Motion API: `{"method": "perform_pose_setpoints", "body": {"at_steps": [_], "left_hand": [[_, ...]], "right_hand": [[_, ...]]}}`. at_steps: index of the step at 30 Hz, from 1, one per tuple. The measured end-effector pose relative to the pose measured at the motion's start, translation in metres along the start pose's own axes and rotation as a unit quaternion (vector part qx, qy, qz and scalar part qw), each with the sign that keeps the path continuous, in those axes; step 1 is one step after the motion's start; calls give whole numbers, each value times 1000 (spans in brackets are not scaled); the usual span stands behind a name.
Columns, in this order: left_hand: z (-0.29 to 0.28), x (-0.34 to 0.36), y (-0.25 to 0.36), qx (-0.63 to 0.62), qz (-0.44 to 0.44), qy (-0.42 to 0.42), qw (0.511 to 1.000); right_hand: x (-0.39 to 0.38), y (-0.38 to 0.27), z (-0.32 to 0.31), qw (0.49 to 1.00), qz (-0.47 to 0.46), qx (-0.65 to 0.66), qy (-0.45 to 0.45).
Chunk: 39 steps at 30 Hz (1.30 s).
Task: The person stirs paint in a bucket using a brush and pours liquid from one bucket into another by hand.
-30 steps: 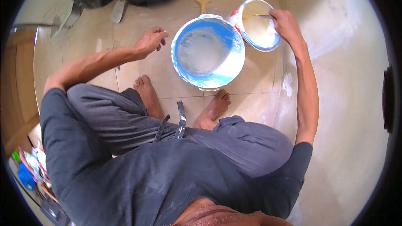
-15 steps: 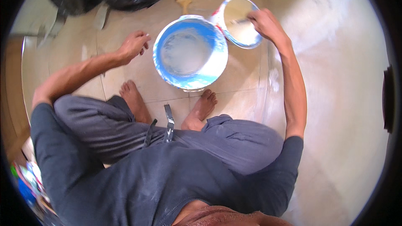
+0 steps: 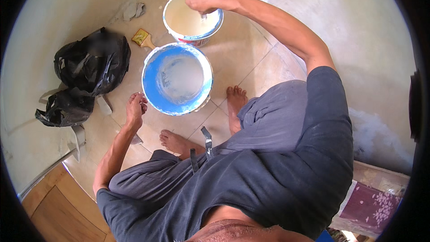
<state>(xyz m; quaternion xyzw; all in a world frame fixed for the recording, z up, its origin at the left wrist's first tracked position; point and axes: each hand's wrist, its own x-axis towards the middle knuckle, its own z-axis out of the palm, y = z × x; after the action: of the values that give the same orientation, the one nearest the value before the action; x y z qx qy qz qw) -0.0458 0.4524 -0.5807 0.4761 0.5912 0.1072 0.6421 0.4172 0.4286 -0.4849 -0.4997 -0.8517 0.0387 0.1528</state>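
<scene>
Reaching with the right hand (image 3: 207, 1) over the mouth of the white paint pail (image 3: 193, 42), just beyond the blue-lined bucket (image 3: 154, 74) on the tiled floor (image 3: 253, 65). Probably working the cream-coloured mix (image 3: 182, 21) there; best done with slow, low strokes, sweeping the bottom and the wall, without tipping the pail or flicking drips toward the bucket. Worth leaning closer, given the long reach past the bucket. Holding the right hand nearly closed, with fingers curled down and a small pale piece (image 3: 204, 17) showing beneath; cannot identify that piece or judge the grip on it. Holding the left hand (image 3: 135, 106) half open, loosely bent and seemingly empty, at the near-left rim of the bucket; cannot tell whether touching.
</scene>
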Motion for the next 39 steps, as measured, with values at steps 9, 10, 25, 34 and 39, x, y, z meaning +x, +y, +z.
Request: {"method": "perform_pose_setpoints", "body": {"at_steps": [9, 10, 25, 34, 39], "left_hand": [[-7, 6, -10, -24, 13, -8, 1000], [-5, 4, -5, -21, 12, -8, 1000], [0, -6, 2, 3, 1, 9, 1000], [0, -7, 2, -8, -9, 11, 1000], [-3, -4, -3, -16, -4, 24, 1000]], "right_hand": [[20, -1, 12, 986, -26, -83, 142], [18, 2, 12, 988, -11, -109, 108], [35, -19, 14, 997, 32, -66, 14], [-2, -14, -10, 988, 119, 53, -85], [19, -24, -6, 991, 44, 103, -68]]}}
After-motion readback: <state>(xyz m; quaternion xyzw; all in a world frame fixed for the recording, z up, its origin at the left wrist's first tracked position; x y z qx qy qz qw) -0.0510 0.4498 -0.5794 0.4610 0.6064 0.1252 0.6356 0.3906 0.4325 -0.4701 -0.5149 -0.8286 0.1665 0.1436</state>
